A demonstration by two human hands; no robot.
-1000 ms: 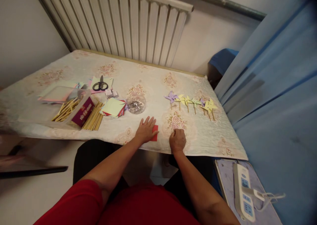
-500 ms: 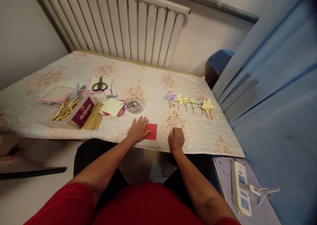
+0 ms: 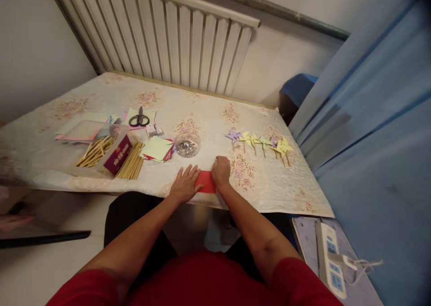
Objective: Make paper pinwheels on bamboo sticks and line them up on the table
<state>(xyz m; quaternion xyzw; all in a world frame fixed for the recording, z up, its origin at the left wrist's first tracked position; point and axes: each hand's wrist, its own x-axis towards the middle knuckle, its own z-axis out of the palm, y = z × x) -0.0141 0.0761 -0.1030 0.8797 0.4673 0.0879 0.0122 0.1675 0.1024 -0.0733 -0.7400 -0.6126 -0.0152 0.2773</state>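
A small red paper square (image 3: 206, 181) lies near the front edge of the table (image 3: 279, 189), which has a flowered cloth. My left hand (image 3: 184, 185) rests flat on the paper's left side with fingers spread. My right hand (image 3: 221, 171) is curled at the paper's right top corner, touching it. Just behind the paper stands a glass bowl (image 3: 187, 144) of small shiny bits, with a stack of coloured paper squares (image 3: 157, 148) to its left.
A row of several paper pinwheels (image 3: 261, 141) lies to the right. Wooden sticks (image 3: 132, 160) and a purple box (image 3: 117, 154) sit at left, with scissors (image 3: 139, 118) behind. A radiator (image 3: 168, 37) backs the table. A power strip (image 3: 332, 259) lies low at right beside a blue curtain (image 3: 377, 131).
My right hand moved left from the bare cloth onto the red paper's right corner. My left hand stayed pressed on the paper's left side.
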